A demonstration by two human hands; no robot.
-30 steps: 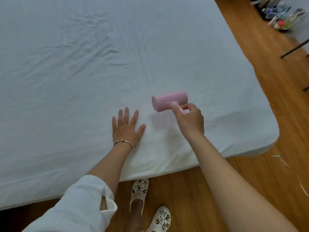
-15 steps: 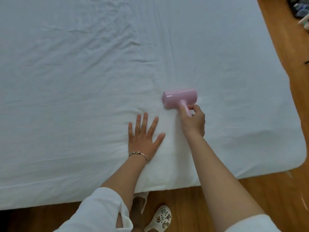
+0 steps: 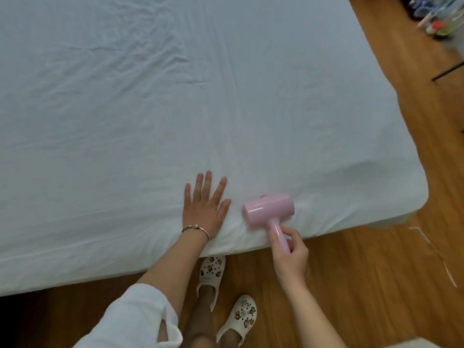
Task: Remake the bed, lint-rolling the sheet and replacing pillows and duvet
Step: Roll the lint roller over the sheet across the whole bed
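A white sheet (image 3: 150, 109) covers the whole bed, with wrinkles toward the upper left. My left hand (image 3: 204, 207) lies flat on it near the near edge, fingers spread and straight. Just to its right, my right hand (image 3: 288, 252) grips the handle of a pink lint roller (image 3: 268, 209). The roller's drum rests on the sheet close to the near edge. No pillows or duvet are in view.
Wooden floor (image 3: 364, 285) runs along the near side and the right side of the bed. My feet in white clogs (image 3: 211, 272) stand at the bed's edge. Bottles and clutter (image 3: 437, 18) sit at the top right, next to a dark furniture leg (image 3: 447, 71).
My right hand has pulled the lint roller back across the sheet toward the near edge. My left hand stays flat on the sheet.
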